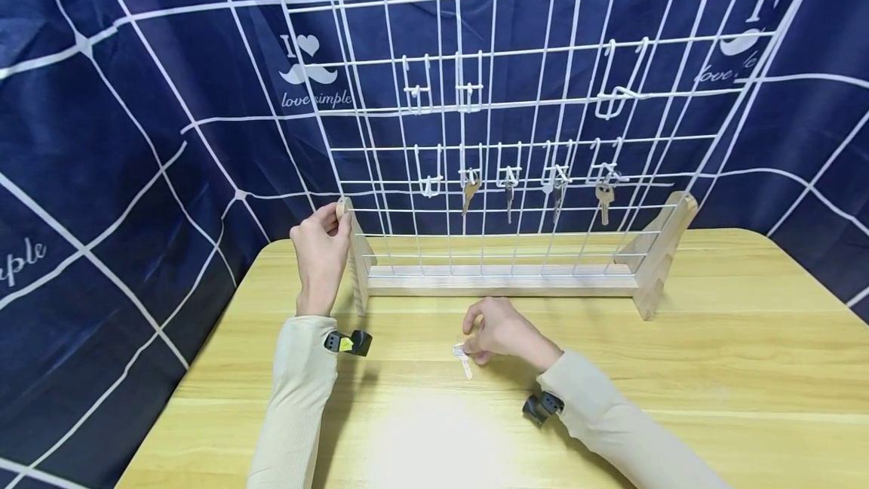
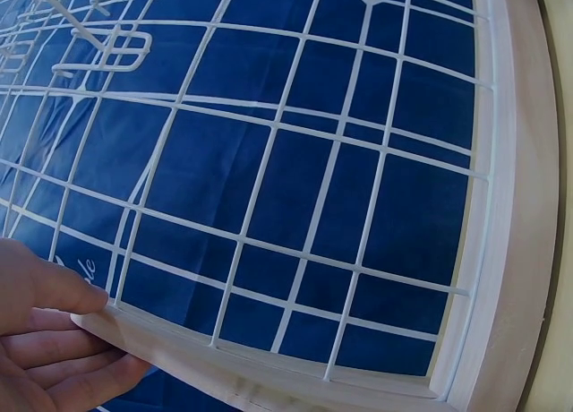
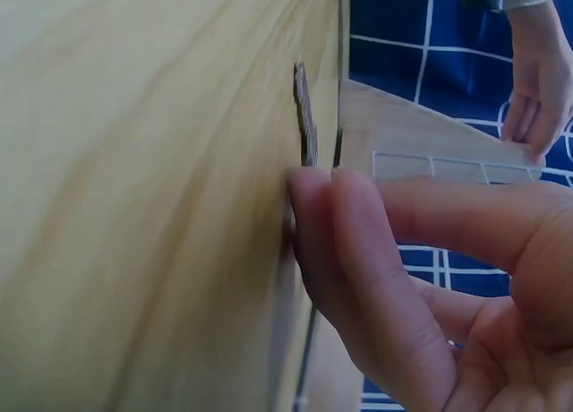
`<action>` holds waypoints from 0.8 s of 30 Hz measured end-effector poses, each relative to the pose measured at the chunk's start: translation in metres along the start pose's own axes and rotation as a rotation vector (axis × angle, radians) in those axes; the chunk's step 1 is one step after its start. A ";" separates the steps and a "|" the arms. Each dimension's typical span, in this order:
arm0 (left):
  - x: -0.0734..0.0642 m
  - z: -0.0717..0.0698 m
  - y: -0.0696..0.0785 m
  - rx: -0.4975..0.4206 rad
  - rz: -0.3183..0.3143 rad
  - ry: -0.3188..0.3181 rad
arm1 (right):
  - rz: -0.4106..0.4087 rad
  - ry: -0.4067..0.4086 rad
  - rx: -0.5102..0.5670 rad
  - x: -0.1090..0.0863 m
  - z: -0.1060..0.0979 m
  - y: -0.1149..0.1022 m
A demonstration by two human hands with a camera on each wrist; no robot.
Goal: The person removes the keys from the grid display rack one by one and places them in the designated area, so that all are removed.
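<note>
My left hand (image 1: pixel 322 253) holds the top of the rack's left wooden upright (image 1: pixel 354 262), thumb on one side and fingers on the other. In the left wrist view, the thumb presses beside the white wire grid. Low over the table, my right hand (image 1: pixel 501 334) has its curled fingertips at the head of a small silver key (image 1: pixel 465 361). The key's blade points toward the front of the table. In the right wrist view, the fingers (image 3: pixel 367 242) hide the key's head, and its blade (image 3: pixel 305 116) sticks out past them.
White wire hooks hang on the grid (image 1: pixel 516 202). Several carry keys, including a brass key (image 1: pixel 471 189) and a pale key (image 1: pixel 605 196) at the right; a lower-left hook (image 1: pixel 431 184) carries none. A wooden crossbar (image 1: pixel 502 281) joins both uprights. A blue curtain hangs behind the table (image 1: pixel 720 368).
</note>
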State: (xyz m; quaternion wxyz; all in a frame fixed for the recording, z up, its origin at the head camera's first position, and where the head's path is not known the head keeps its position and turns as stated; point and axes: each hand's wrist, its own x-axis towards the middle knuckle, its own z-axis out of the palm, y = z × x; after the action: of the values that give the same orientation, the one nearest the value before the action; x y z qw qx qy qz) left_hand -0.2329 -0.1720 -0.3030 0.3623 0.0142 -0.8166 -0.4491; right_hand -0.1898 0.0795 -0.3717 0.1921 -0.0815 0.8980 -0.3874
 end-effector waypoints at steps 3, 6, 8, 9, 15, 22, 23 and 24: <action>0.000 0.000 0.000 0.004 -0.001 -0.001 | 0.000 0.002 -0.058 -0.005 -0.001 0.000; 0.000 0.000 0.000 0.009 0.002 0.002 | -0.014 -0.024 -0.099 -0.009 0.000 -0.001; 0.000 -0.001 -0.001 0.008 0.007 0.005 | -0.043 -0.057 -0.126 -0.010 0.001 -0.002; 0.001 -0.001 -0.001 0.010 0.009 0.005 | -0.055 -0.074 -0.140 -0.010 0.002 -0.003; -0.001 0.000 -0.001 0.011 0.019 0.000 | -0.092 -0.122 -0.223 -0.006 0.004 -0.006; 0.000 0.000 0.000 0.006 0.018 0.005 | -0.093 -0.108 -0.249 -0.011 0.003 -0.006; 0.000 0.001 0.000 0.005 0.016 0.006 | -0.091 -0.106 -0.247 -0.011 0.003 -0.006; 0.000 0.001 0.000 0.003 0.013 0.005 | -0.090 -0.105 -0.245 -0.011 0.003 -0.005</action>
State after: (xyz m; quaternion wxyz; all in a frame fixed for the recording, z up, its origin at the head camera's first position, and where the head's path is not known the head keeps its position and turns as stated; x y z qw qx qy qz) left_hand -0.2328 -0.1712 -0.3032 0.3673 0.0104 -0.8164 -0.4455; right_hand -0.1782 0.0772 -0.3665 0.2099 -0.1649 0.9226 -0.2784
